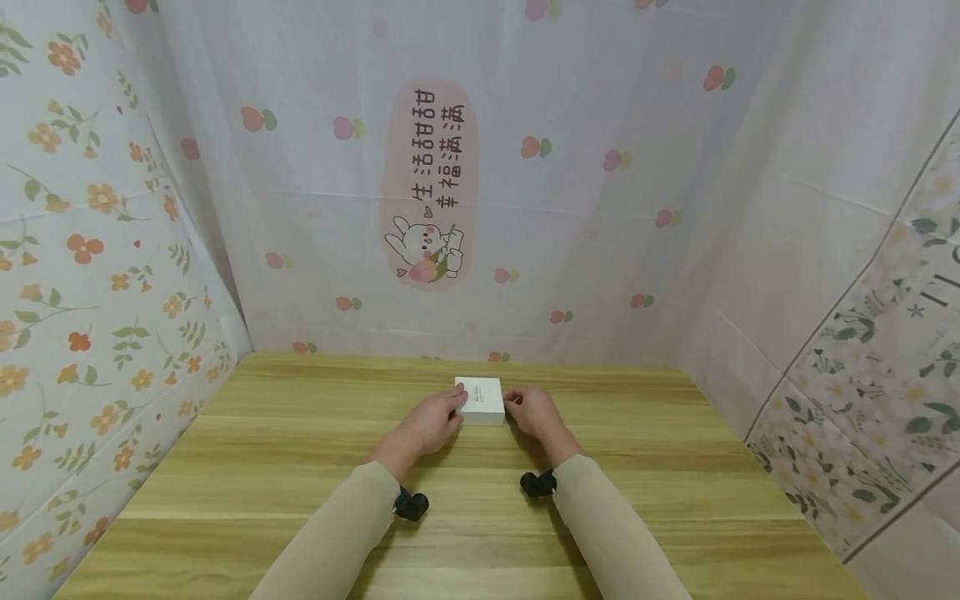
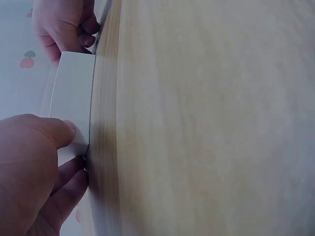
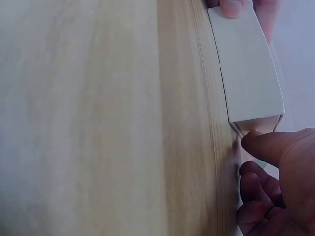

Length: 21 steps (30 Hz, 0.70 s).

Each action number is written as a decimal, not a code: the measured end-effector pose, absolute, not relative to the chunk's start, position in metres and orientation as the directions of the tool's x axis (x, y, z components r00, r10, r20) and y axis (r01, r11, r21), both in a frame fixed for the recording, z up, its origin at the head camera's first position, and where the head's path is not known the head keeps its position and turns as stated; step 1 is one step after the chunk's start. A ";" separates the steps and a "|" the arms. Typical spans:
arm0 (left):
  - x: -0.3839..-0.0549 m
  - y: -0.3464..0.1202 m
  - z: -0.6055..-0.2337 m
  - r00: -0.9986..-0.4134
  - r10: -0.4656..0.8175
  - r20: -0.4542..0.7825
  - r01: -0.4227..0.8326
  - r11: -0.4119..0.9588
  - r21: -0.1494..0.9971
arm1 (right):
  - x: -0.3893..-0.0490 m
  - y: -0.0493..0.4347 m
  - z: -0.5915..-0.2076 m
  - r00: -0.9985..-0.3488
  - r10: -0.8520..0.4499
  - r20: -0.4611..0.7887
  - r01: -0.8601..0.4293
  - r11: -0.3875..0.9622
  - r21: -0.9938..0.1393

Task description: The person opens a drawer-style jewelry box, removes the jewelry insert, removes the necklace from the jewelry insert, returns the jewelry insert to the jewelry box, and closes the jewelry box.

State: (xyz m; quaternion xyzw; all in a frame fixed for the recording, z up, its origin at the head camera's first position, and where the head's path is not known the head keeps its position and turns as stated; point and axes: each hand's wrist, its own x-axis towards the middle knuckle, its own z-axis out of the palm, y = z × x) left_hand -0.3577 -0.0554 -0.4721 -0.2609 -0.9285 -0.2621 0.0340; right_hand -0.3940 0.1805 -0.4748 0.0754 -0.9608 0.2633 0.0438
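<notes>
Tabletop point(image 1: 480, 533): wood-grained; a single white box point(image 1: 487, 408) lies on it near the far edge, about midway between the far corners.
Left hand point(image 1: 433, 421): grips the box at the end facing the tabletop's left edge, thumb on the near side and fingers around the corner; it seems to be steadying it.
Right hand point(image 1: 535, 411): at the end facing the tabletop's right edge, a digit touching the rim there, other fingers curled below; whether it pinches anything I cannot tell.
White box: lies flat, lettered face up, between the hands. The step in hand looks like working at its right end; the next move probably calls for a fingertip hold on that end while the left hand keeps the box from sliding.
Box's right end point(image 3: 258, 124): looks recessed between projecting wall edges, perhaps a loosened flap or drawer; any contents are hidden.
Lettering point(image 1: 477, 395): small dark print on the box's top, too fine to read.
</notes>
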 end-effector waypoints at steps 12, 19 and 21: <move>-0.356 -0.054 -0.471 -0.866 0.458 0.202 0.497 0.734 0.464 | -0.393 0.182 -0.475 -0.986 -0.117 0.115 -0.160 0.844 -0.512; -0.356 -0.056 -0.471 -0.865 0.462 0.195 0.495 0.726 0.477 | -0.392 0.184 -0.473 -0.986 -0.119 0.118 -0.163 0.849 -0.503; -0.357 -0.056 -0.471 -0.863 0.465 0.199 0.499 0.723 0.477 | -0.393 0.184 -0.472 -0.986 -0.119 0.115 -0.161 0.849 -0.503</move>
